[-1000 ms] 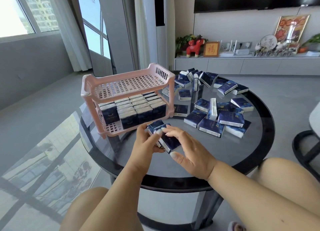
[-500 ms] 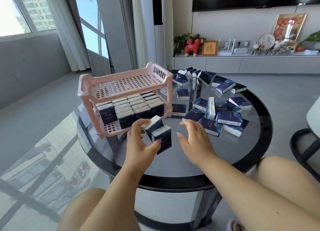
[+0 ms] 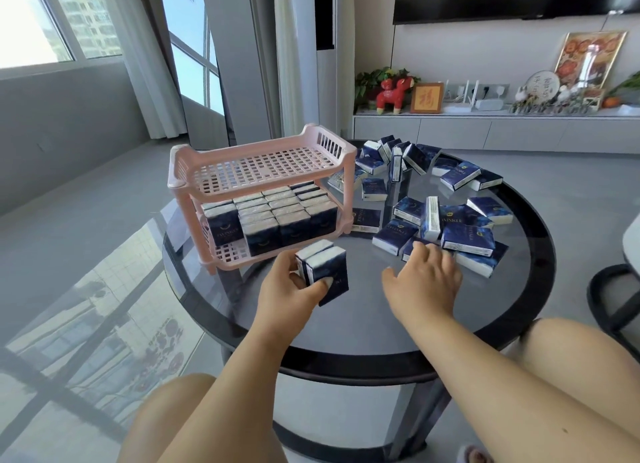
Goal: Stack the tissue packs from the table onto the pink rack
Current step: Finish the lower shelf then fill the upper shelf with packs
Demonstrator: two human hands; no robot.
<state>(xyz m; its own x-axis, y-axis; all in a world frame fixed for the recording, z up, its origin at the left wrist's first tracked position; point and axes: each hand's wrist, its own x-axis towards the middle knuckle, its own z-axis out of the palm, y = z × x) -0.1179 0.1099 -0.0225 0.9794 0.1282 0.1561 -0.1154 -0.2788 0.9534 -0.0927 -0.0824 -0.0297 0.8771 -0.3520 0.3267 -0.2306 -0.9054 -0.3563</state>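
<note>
Left hand point(image 3: 287, 289) pinches two upright navy-and-white tissue packs point(image 3: 323, 272), right hand point(image 3: 424, 279) loose-fingered over the loose pile; I'd slide them squarely into the pink plastic rack point(image 3: 263, 185) just ahead.

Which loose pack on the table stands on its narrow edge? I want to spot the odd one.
The pack in the cluster just beyond the right hand: it stands upright, pale side showing, while its neighbours lie flat.

One pink rack point(image 3: 263, 171) with two shelves. Two tissue packs point(image 3: 323, 270) in the left hand point(image 3: 287, 292). Roughly twenty loose packs point(image 3: 467, 239) on one round desk point(image 3: 363, 327); shelved packs too hidden to count.
</note>
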